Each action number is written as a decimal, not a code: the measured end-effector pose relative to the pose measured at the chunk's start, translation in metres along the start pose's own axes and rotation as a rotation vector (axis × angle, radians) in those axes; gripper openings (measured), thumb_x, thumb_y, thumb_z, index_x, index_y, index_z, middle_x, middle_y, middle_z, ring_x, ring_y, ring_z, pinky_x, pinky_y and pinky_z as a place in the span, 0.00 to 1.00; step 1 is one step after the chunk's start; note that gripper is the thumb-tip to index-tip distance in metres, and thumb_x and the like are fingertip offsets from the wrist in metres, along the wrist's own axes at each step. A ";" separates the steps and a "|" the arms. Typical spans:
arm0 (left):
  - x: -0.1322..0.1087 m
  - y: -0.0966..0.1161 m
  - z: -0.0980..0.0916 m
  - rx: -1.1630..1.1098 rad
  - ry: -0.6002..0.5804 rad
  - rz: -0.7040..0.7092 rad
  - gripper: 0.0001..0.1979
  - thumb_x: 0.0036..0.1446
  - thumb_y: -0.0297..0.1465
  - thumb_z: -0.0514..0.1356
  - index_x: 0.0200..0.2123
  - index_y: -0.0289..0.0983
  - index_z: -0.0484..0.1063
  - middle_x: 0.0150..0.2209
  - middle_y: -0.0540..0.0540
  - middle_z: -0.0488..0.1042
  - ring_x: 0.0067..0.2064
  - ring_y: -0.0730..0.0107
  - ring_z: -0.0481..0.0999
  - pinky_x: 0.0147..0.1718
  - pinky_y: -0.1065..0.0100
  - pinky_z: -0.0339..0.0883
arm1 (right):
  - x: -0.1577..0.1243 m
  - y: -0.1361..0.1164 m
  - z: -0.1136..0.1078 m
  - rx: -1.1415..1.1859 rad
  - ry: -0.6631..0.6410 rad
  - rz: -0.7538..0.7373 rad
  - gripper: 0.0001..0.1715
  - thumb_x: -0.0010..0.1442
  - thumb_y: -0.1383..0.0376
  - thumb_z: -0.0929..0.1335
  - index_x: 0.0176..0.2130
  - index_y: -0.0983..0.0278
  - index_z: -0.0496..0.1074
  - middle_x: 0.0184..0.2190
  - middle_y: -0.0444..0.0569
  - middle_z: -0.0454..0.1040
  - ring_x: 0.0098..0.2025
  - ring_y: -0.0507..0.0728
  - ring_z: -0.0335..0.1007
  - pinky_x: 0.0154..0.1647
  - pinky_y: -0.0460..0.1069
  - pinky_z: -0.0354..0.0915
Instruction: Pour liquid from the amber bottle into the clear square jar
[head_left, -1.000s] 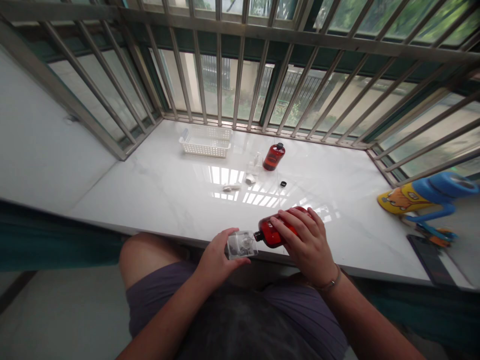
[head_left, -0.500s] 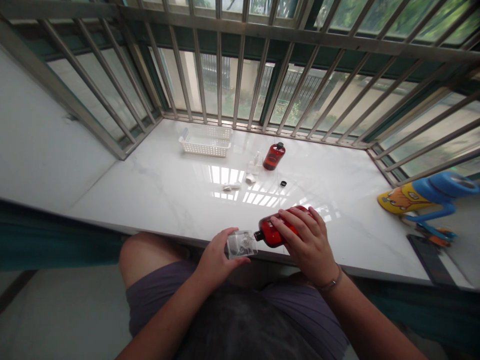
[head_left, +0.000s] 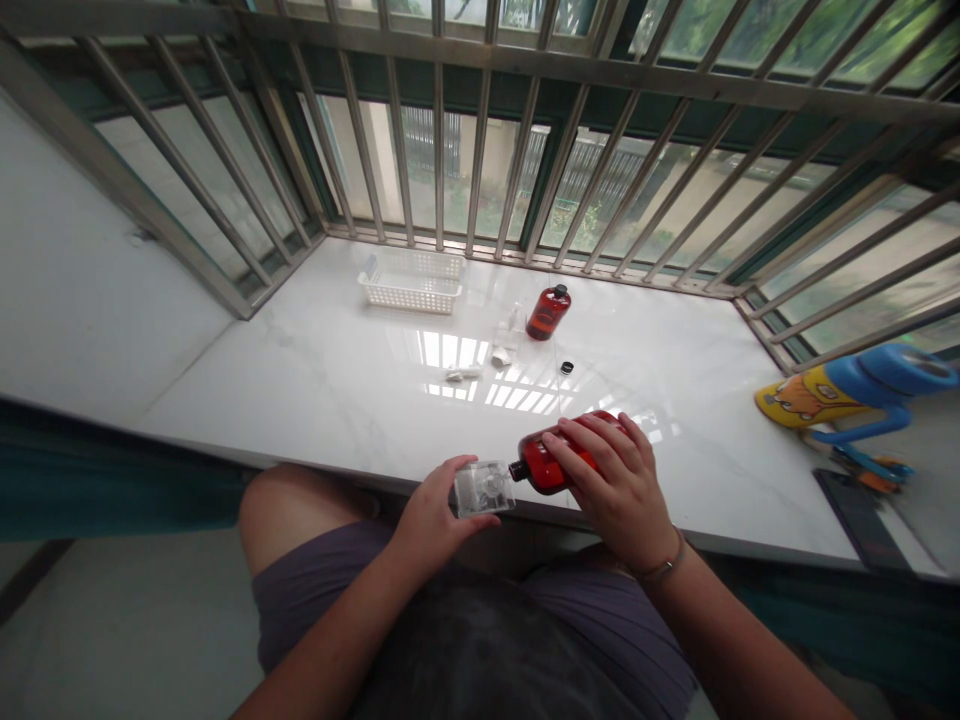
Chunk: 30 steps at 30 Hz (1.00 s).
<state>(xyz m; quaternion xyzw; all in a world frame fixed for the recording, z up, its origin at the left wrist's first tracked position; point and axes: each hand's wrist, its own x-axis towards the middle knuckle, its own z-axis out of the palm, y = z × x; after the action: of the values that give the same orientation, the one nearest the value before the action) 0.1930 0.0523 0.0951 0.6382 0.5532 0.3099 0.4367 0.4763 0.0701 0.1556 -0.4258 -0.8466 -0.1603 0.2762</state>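
My left hand point(head_left: 439, 515) is closed around a small clear plastic container point(head_left: 484, 488), thumb and fingers on opposite sides, at the near edge of the counter. My right hand point(head_left: 619, 490) grips a red translucent bottle point(head_left: 541, 464) from above. The bottle is tilted on its side, uncapped, its black threaded neck at the right rim of the container. Whether liquid is flowing is too small to tell. Farther back on the counter lies a black cap point(head_left: 567, 368). A second red bottle point(head_left: 548, 314) with a dark cap stands behind it.
A white perforated basket point(head_left: 411, 295) sits near the window bars. Small white and clear pieces point(head_left: 501, 357) lie mid-counter. On the right are a yellow and blue water bottle point(head_left: 825, 390), a dark phone-like slab point(head_left: 862, 520) and a small orange and blue item point(head_left: 877, 470).
Almost nothing differs. Both hands keep their holds, with the bottle's neck still at the container's rim.
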 end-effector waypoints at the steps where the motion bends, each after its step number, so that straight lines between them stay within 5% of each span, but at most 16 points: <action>1: 0.000 0.000 0.000 -0.002 -0.001 -0.001 0.39 0.47 0.34 0.80 0.62 0.44 0.72 0.62 0.43 0.77 0.63 0.51 0.76 0.65 0.50 0.69 | 0.000 0.000 0.000 -0.003 0.002 -0.001 0.32 0.67 0.75 0.72 0.66 0.56 0.72 0.63 0.53 0.77 0.66 0.67 0.70 0.74 0.71 0.56; 30: 0.000 -0.001 0.000 -0.025 -0.010 -0.026 0.40 0.48 0.34 0.80 0.63 0.45 0.71 0.63 0.43 0.77 0.63 0.50 0.76 0.64 0.51 0.68 | -0.001 0.001 -0.001 -0.022 -0.005 -0.017 0.32 0.69 0.74 0.71 0.67 0.55 0.71 0.64 0.52 0.76 0.67 0.66 0.70 0.74 0.72 0.56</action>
<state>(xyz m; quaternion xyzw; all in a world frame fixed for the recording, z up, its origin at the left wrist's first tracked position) 0.1928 0.0527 0.0943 0.6272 0.5552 0.3077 0.4513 0.4778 0.0696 0.1561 -0.4221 -0.8491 -0.1709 0.2679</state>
